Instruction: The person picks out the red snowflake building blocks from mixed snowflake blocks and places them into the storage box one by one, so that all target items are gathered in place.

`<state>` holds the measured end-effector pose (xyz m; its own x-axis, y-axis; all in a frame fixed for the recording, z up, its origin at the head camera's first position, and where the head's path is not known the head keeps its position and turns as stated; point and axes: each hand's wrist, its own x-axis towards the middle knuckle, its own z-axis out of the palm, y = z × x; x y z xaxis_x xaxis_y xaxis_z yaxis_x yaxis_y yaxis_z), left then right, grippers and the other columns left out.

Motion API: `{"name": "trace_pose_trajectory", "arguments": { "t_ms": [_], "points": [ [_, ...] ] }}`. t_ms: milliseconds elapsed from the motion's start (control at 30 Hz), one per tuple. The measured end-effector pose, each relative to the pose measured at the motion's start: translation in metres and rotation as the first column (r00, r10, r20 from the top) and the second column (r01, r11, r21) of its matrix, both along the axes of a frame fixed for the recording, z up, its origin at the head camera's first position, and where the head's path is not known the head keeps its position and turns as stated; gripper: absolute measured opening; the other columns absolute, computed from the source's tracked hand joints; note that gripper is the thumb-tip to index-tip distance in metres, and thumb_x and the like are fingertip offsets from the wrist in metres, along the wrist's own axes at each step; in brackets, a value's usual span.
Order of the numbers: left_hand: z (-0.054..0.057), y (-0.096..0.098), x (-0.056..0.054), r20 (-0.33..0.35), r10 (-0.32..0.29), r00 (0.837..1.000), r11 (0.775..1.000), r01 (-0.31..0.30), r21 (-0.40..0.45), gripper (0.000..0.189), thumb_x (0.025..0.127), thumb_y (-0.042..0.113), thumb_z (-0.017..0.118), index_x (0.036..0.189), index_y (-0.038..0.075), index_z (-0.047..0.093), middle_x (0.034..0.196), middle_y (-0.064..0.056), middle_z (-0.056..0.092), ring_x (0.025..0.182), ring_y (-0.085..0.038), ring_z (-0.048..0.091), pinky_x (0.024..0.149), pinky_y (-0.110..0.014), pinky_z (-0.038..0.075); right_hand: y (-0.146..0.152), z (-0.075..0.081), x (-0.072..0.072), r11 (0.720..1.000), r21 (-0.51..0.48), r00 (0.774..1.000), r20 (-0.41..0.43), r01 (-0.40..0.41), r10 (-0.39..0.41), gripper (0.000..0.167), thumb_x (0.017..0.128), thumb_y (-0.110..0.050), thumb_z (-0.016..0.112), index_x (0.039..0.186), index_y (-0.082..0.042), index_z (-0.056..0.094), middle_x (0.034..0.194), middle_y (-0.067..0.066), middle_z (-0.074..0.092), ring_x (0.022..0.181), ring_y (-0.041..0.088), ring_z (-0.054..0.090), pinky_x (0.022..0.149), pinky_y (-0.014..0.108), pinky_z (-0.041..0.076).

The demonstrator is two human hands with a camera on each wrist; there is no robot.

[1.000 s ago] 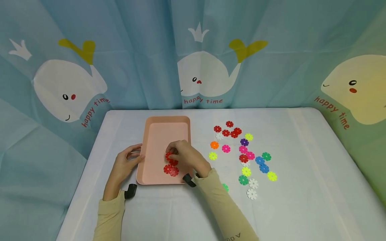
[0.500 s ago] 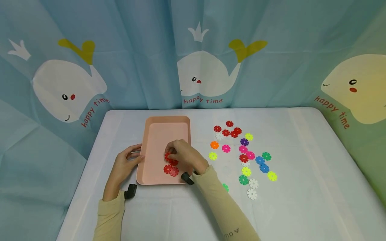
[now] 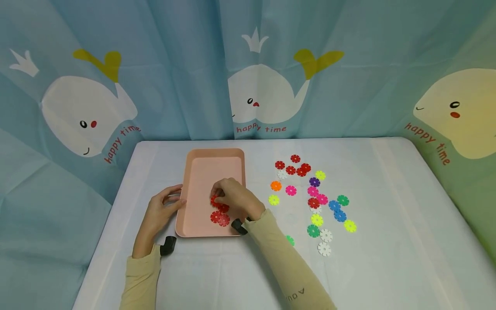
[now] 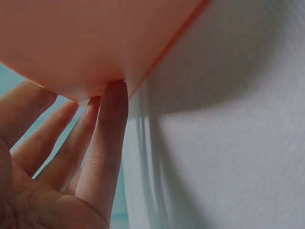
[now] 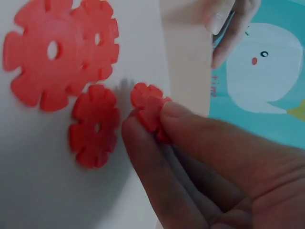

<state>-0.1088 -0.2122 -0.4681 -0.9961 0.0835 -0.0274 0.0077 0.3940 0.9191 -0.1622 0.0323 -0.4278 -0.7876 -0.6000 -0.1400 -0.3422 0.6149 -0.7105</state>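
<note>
My left hand [image 3: 158, 212] rests against the left side of a pink tray [image 3: 205, 170], thumb and fingers spread. The left wrist view shows fairly straight fingertips touching the tray's outer wall [image 4: 86, 52]. Over the lower middle of the tray, my right hand [image 3: 236, 197] pinches a red plastic snowflake disc [image 5: 151, 110] between thumb and fingertips; a second red shape overlaps it in the right wrist view. Right beside those fingers lie several loose red discs, among them a darker red disc [image 5: 95, 126] and a lighter red disc [image 3: 223, 220].
Right of the tray, several discs are scattered on the white table: red discs [image 3: 290, 170], an orange disc [image 3: 276, 186], a purple disc [image 3: 314, 182], blue discs [image 3: 339, 215] and white discs [image 3: 324, 249]. A blue curtain [image 3: 186, 77] with whale prints hangs behind the table.
My right hand has shifted slightly left and away from me with the pinched red disc. My left hand and the tray stay in place.
</note>
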Motion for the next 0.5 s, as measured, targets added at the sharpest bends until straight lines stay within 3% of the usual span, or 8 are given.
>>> {"name": "trace_pose_trajectory", "arguments": {
  "t_ms": [500],
  "points": [
    [-0.0006, -0.0015, 0.0001, 0.013, -0.005, 1.0, 1.0, 0.005, 0.008, 0.051, 0.095, 0.015, 0.068, 0.143, 0.004, 0.052, 0.139, -0.021, 0.056, 0.119, -0.038, 0.06, 0.087, -0.011, 0.045, -0.0005, -0.003, -0.0006, 1.0, 0.006, 1.0, 0.018, -0.023, 0.023, 0.006, 0.09, -0.005, 0.073, 0.095, -0.003, 0.075, 0.089, 0.004, 0.071, 0.08, 0.012, 0.063, 0.075, 0.02, 0.052]
  ]
}}
